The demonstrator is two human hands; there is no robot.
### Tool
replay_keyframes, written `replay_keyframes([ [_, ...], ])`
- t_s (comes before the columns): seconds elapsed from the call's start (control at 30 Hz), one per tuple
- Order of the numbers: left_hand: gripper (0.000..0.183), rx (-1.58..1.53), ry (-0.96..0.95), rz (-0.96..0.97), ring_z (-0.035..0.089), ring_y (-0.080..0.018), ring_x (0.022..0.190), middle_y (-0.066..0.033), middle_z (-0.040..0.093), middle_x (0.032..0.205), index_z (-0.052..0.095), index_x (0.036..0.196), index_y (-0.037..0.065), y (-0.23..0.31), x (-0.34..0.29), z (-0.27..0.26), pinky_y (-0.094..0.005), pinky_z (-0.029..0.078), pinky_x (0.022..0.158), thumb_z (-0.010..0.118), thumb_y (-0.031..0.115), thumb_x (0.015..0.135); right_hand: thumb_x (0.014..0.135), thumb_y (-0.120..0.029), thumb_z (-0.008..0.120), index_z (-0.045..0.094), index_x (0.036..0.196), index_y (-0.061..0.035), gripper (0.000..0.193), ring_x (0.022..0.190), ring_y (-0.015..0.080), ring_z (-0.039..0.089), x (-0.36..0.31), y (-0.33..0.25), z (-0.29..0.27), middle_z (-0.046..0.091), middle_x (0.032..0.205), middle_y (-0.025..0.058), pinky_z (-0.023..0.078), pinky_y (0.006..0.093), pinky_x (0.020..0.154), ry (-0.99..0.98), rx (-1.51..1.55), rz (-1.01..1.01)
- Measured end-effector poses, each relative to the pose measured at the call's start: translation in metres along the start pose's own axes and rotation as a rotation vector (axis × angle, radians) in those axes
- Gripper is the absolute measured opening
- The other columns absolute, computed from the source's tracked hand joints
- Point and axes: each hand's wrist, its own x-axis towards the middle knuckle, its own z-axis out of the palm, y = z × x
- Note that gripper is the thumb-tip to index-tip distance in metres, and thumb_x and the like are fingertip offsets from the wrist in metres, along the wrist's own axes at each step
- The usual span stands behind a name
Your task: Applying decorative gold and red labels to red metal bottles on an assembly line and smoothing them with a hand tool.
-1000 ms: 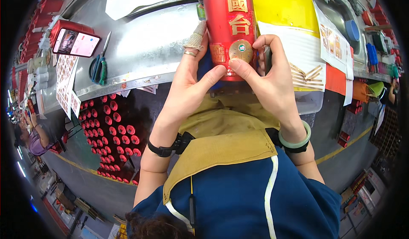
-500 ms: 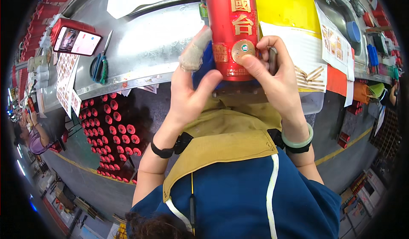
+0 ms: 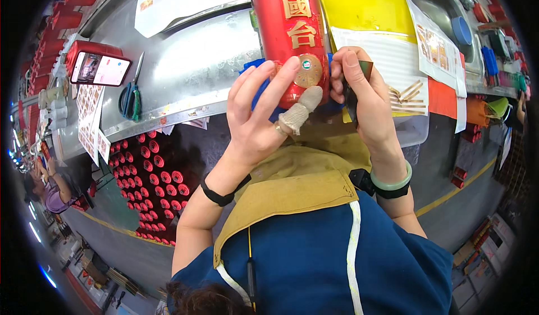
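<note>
A red cylindrical bottle with raised gold lettering lies tilted toward me over a blue support. A round gold seal with a small green-and-white dot sits on its lower part. Across the bottle's left lower side reaches my left hand, its fingers spread. One of its fingers wears a cream cloth cover and rests by the seal's lower edge. My right hand, at the bottle's right side, is closed around a dark, flat, blade-like tool; its exact kind is unclear.
Green-handled scissors and a phone propped on a red object lie left on the metal table. Sticker sheets, a yellow sheet and brown strips are at right. Red caps stand below left; another person is far left.
My left hand has turned and its covered finger has come onto the bottle near the seal. My right thumb has left the seal. The bottle appears farther left and higher in view.
</note>
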Motion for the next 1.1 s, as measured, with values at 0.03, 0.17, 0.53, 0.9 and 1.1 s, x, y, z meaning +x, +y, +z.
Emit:
replay_keyframes([
  [0.03, 0.024, -0.067, -0.01, 0.061, 0.062, -0.0296, 0.115, -0.0061, 0.069, 0.127, 0.077, 0.099, 0.018, -0.004, 0.003, 0.0, -0.0401, 0.057, 0.088, 0.084, 0.017, 0.076, 0.11, -0.032, 0.049, 0.057, 0.111, -0.006, 0.027, 0.076, 0.0069, 0.046, -0.001, 0.0, -0.001, 0.051, 0.091, -0.0008, 0.04, 0.0225, 0.066, -0.004, -0.006, -0.008],
  [0.17, 0.04, -0.324, -0.01, -0.074, 0.065, -0.0353, 0.115, -0.0103, 0.07, 0.124, 0.076, 0.102, 0.009, -0.008, 0.0, -0.001, -0.0403, 0.059, 0.093, 0.089, 0.003, 0.065, 0.108, -0.035, 0.054, 0.057, 0.11, -0.0033, 0.032, 0.073, 0.0053, 0.047, -0.001, -0.001, -0.008, 0.052, 0.087, -0.0003, 0.042, 0.0221, 0.064, 0.009, 0.072, -0.007],
  [0.53, 0.028, -0.064, -0.334, 0.102, 0.052, -0.0356, 0.127, -0.0068, 0.059, 0.14, 0.081, 0.102, 0.025, 0.0, 0.024, -0.006, -0.0438, 0.05, 0.1, 0.075, 0.012, 0.078, 0.109, -0.036, 0.051, 0.057, 0.112, -0.0028, 0.034, 0.072, 0.0052, 0.046, -0.003, -0.005, -0.012, 0.051, 0.086, -0.001, 0.041, 0.0221, 0.063, 0.025, 0.041, -0.034],
  [0.9, 0.079, -0.019, -0.152, -0.187, 0.051, -0.0404, 0.129, -0.0208, 0.05, 0.149, 0.067, 0.134, 0.016, -0.01, 0.005, -0.006, -0.0486, 0.047, 0.104, 0.09, 0.02, 0.058, 0.101, -0.012, 0.058, 0.057, 0.124, 0.0012, 0.026, 0.081, 0.0101, 0.053, 0.006, -0.018, -0.014, 0.058, 0.091, 0.0024, 0.046, 0.0253, 0.078, 0.098, -0.323, -0.325],
  [1.1, 0.085, -0.404, -0.308, -0.613, 0.055, -0.0355, 0.131, -0.0217, 0.057, 0.142, 0.056, 0.14, 0.001, -0.011, -0.012, 0.004, -0.0509, 0.032, 0.119, 0.092, 0.021, 0.066, 0.087, 0.007, 0.065, 0.067, 0.113, -0.0019, 0.027, 0.086, 0.0253, 0.065, 0.019, -0.053, -0.002, 0.071, 0.1, 0.0118, 0.052, 0.0362, 0.081, -0.155, -0.731, -0.691],
])
